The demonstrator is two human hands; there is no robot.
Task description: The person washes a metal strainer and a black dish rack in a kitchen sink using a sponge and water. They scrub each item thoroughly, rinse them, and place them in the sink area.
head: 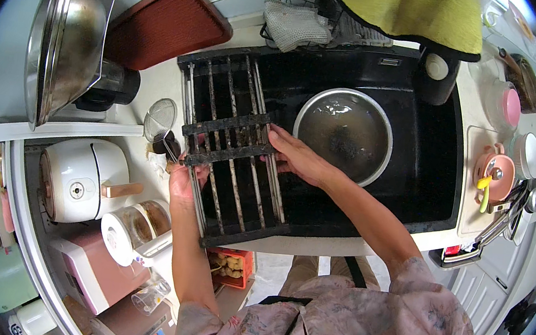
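Note:
A slatted rack (pixel 229 153) of metal rods and black crosspieces lies slanted over the left part of a black sink (pixel 433 152). Its rods and crosspieces look worn and stained. My left hand (pixel 183 180) grips the rack's left side rods, with some fingers hidden beneath them. On the opposite side, my right hand (pixel 299 157) holds the rack near its middle crosspieces. A round metal basin (pixel 350 91) sits in the sink just beyond my right hand. It contains cloudy water, and dark matter shows around its centre.
A mesh strainer (pixel 160 113) lies left of the rack, near a brown tray (pixel 170 25). A yellow cloth (pixel 407 14) hangs over the sink's back. At right stand a pink bowl (pixel 499 183) and a white bowl (pixel 529 157). A white air fryer (pixel 81 179) stands at left.

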